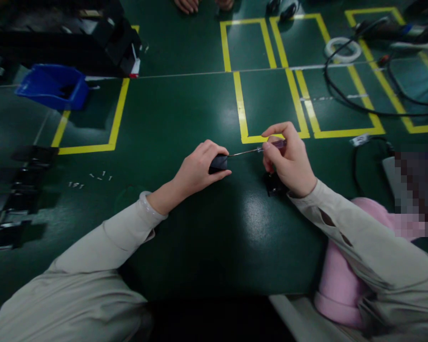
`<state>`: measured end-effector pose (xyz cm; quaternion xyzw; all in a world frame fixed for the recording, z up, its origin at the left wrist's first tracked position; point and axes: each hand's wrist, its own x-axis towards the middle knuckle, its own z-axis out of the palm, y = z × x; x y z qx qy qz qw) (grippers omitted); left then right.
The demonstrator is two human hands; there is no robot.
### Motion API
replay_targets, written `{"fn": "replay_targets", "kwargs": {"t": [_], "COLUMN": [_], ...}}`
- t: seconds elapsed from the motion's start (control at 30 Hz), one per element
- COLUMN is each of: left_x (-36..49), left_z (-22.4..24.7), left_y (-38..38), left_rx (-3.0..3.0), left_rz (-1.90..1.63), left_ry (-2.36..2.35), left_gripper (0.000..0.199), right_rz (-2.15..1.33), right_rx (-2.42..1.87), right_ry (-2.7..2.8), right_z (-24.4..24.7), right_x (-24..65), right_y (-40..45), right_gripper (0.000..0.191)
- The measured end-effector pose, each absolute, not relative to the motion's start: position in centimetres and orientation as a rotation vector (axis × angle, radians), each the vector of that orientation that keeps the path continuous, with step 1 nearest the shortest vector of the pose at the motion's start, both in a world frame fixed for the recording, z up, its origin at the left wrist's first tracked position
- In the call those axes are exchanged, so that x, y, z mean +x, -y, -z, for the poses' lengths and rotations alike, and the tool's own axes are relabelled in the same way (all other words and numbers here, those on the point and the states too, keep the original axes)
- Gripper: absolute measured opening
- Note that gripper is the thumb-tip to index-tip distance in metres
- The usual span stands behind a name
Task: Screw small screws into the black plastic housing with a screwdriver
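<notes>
A small black block [218, 163] is gripped between the thumb and fingers of my left hand [199, 167], over the middle of the green table. My right hand [288, 156] holds a screwdriver [278, 143] by its clear, purplish handle. The thin shaft points left, and its tip meets the upper right edge of the block. Under my right hand lies a black part [273, 184], partly hidden by the hand. Several small screws [100, 178] are scattered on the table to the left of my left hand.
Black parts [23, 194] line the far left, below a blue bin [57, 88] and a black rack [64, 38]. Another person's hands [188, 4] show at the top. At the right are a white tape roll [342, 50], black cables [356, 105] and a pink sleeve [338, 285].
</notes>
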<state>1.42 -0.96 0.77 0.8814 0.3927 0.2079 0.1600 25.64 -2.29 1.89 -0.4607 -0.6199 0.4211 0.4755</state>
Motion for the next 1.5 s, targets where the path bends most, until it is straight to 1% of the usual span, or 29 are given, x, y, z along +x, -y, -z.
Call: {"fn": "replay_targets", "kwargs": {"t": [0.23, 0.4, 0.5, 0.63, 0.73, 0.9, 1.03, 1.17, 1.33, 1.43, 1.5], "left_x": [1.44, 1.42, 1.40, 1.36, 1.35, 1.38, 1.33, 1.33, 1.35, 1.33, 1.34], "left_z": [-0.77, -0.76, -0.76, -0.78, -0.75, -0.62, -0.63, -0.63, -0.59, -0.58, -0.59], "left_y": [1.02, 0.96, 0.98, 1.03, 0.99, 0.91, 0.93, 0.94, 0.98, 0.98, 0.97], "left_rx": [2.513, 2.522, 2.524, 2.520, 2.527, 2.538, 2.536, 2.541, 2.550, 2.544, 2.542], "left_rz": [-0.612, -0.608, -0.605, -0.606, -0.613, -0.620, -0.616, -0.620, -0.623, -0.619, -0.613], "left_ry": [-1.118, -1.114, -1.114, -1.121, -1.114, -1.104, -1.109, -1.108, -1.102, -1.109, -1.112], "left_gripper": [0.035, 0.036, 0.036, 0.036, 0.036, 0.037, 0.036, 0.036, 0.036, 0.036, 0.036], "right_rz": [-1.012, -1.045, -1.039, -1.010, -1.038, -1.051, -1.020, -1.052, -1.047, -1.020, -1.030], "right_rx": [-1.178, -1.148, -1.170, -1.187, -1.146, -1.149, -1.176, -1.133, -1.146, -1.164, -1.149], "right_ry": [1.515, 1.488, 1.496, 1.530, 1.508, 1.483, 1.518, 1.486, 1.483, 1.508, 1.502], "right_z": [-1.96, -1.86, -1.98, -2.16, -2.07, -2.01, -2.14, -1.97, -1.96, -2.03, -1.98], "right_x": [25.54, 25.59, 25.61, 25.55, 25.54, 25.57, 25.60, 25.62, 25.56, 25.57, 25.59], "right_y": [2.27, 2.29, 2.29, 2.29, 2.31, 2.30, 2.29, 2.30, 2.28, 2.23, 2.22], "right_gripper": [0.025, 0.024, 0.020, 0.021, 0.016, 0.016, 0.021, 0.013, 0.015, 0.022, 0.021]}}
